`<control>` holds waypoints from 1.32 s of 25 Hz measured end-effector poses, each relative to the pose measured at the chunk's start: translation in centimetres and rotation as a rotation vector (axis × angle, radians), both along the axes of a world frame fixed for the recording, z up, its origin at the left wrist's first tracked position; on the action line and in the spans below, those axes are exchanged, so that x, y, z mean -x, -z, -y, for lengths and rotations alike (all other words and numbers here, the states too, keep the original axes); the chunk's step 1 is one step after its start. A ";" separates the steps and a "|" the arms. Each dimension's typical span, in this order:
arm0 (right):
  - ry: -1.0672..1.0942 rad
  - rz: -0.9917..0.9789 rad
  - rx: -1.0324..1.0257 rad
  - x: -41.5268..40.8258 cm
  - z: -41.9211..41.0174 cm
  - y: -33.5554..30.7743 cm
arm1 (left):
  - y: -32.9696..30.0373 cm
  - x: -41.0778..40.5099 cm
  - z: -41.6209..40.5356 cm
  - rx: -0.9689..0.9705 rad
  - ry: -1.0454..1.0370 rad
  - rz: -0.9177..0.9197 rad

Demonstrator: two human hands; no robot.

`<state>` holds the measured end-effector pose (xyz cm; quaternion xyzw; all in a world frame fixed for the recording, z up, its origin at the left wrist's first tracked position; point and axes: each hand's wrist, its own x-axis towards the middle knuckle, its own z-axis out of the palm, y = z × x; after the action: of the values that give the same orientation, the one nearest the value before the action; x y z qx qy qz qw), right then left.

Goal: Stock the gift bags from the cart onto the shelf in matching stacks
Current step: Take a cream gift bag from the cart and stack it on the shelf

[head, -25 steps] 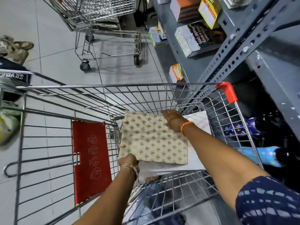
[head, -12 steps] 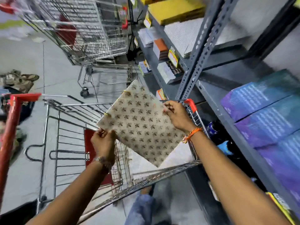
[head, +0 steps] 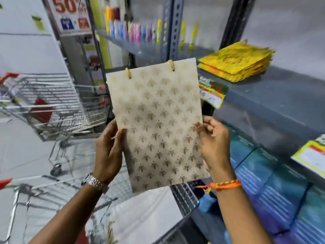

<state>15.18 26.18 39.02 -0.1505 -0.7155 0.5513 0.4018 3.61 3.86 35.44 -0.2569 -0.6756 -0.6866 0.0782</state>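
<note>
In front of the shelf [head: 274,95], the cream bag [head: 158,124] with its gold leaf print now stands upright between both hands, clear of the cart [head: 184,198] where a second ago it lay flat on a pile of white bags. The view has swung up from the basket to the racking, so the bag has been lifted out and carried toward its place. The left hand [head: 107,152] pinches the bag's left edge, thumb on the printed face and fingers behind; the right hand [head: 214,145] pinches the right edge the same way, so each grip is closed on the bag. The cord handles point up. A stack of yellow bags [head: 235,64] lies on the shelf to the upper right, well apart from the bag, with bare grey shelf beside it. No cream stack shows in this view, so the bag probably starts a new pile on that bare stretch, not on the yellow ones. White bags [head: 146,213] remain in the cart below, so more trips seem likely.
</note>
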 end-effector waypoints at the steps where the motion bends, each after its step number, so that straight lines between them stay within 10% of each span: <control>1: 0.053 -0.033 -0.004 -1.4 -0.4 -1.8 | -1.2 -0.2 -1.2 0.001 0.031 -0.057; 11: 0.580 -0.204 0.037 -18.1 -7.6 -13.8 | -14.9 -6.6 -19.5 -0.211 0.322 -0.271; 17: 0.891 -0.111 -0.016 -27.1 -14.9 -18.3 | -21.6 -13.3 -30.8 -0.013 0.462 -0.370; 33: 1.152 0.765 -0.164 -29.7 -21.6 -19.2 | -21.4 -15.9 -42.2 0.699 0.827 -0.388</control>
<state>44.83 47.77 58.21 -0.6590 -0.6522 0.1026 0.3603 19.56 46.05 56.86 -0.6316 -0.6791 -0.3362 -0.1637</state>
